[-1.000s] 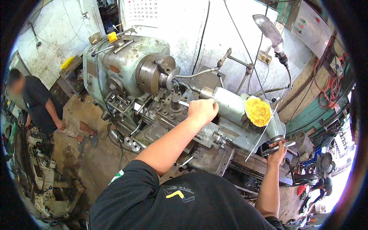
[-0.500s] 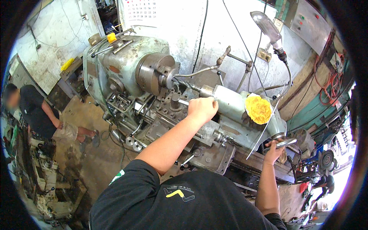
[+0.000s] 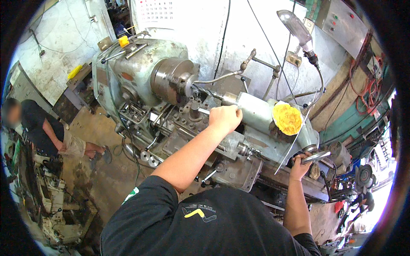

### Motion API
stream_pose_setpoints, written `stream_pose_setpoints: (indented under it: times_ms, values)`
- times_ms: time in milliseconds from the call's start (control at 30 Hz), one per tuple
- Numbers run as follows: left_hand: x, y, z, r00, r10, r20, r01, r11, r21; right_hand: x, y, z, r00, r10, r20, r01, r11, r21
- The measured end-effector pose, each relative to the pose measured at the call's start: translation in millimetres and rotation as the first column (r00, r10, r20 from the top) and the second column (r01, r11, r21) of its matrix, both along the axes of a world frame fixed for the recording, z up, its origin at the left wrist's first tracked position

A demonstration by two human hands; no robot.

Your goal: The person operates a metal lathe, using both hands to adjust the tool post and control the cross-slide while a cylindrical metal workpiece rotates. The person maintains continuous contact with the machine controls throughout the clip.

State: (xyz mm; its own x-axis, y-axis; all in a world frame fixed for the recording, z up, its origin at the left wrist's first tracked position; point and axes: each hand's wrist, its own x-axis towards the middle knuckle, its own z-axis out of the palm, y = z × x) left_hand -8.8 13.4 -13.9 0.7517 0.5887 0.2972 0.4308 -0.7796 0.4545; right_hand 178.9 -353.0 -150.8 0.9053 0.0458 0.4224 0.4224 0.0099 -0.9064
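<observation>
My left hand [image 3: 225, 119] is closed in a fist round the end of the tool post lever [image 3: 204, 112], which sticks out of the tool post [image 3: 194, 110] of a lathe. My right hand [image 3: 300, 165] grips the rim of the tailstock handwheel [image 3: 317, 157]. From the pale green tailstock [image 3: 255, 109] a drill bit [image 3: 206, 91] points left into a round metal workpiece [image 3: 186, 84], held in the chuck [image 3: 167, 81]. The bit's tip is hidden. A crumpled yellow cloth [image 3: 287, 119] lies on the tailstock.
A coolant pipe [image 3: 222, 79] reaches over the drill. A lamp [image 3: 294, 30] on a bent arm hangs at the back right. A thin rod [image 3: 290, 148] slants beside the tailstock. At the far left another person [image 3: 38, 126] bends forward.
My right hand has shifted slightly left with the handwheel rim, which is tilted differently. The chuck jaws look turned. My left hand stays on the lever. The person at left leans slightly differently.
</observation>
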Motion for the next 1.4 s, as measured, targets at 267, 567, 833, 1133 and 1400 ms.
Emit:
stream_pose_setpoints:
  times_ms: [267, 567, 833, 1133, 1400]
  values:
    - [-1.5, -0.6, 2.1, 1.000, -0.021, -0.007, 0.021, 1.000, -0.009, -4.3, 2.0, 2.8, 1.000, 0.004, 0.028, -0.004, 1.000, -0.002]
    - [-1.5, -0.6, 2.7, 0.999, -0.016, -0.028, 0.016, 1.000, -0.015, -0.4, 1.1, -0.9, 1.000, -0.013, 0.021, 0.013, 1.000, -0.009]
    - [-1.3, -1.5, 4.9, 0.999, -0.005, -0.051, 0.005, 1.000, -0.015, 10.3, -4.6, -24.3, 1.000, 0.024, 0.008, -0.025, 0.997, 0.072]
    - [-0.4, -1.0, 1.1, 1.000, -0.001, 0.007, 0.001, 1.000, 0.017, 27.9, -24.1, -58.0, 0.982, 0.042, 0.185, 0.019, 0.949, -0.315]
    - [-1.2, -0.5, 1.3, 1.000, -0.003, -0.006, 0.003, 1.000, 0.004, 22.0, -21.4, -52.2, 0.986, 0.058, 0.157, -0.005, 0.949, -0.316]
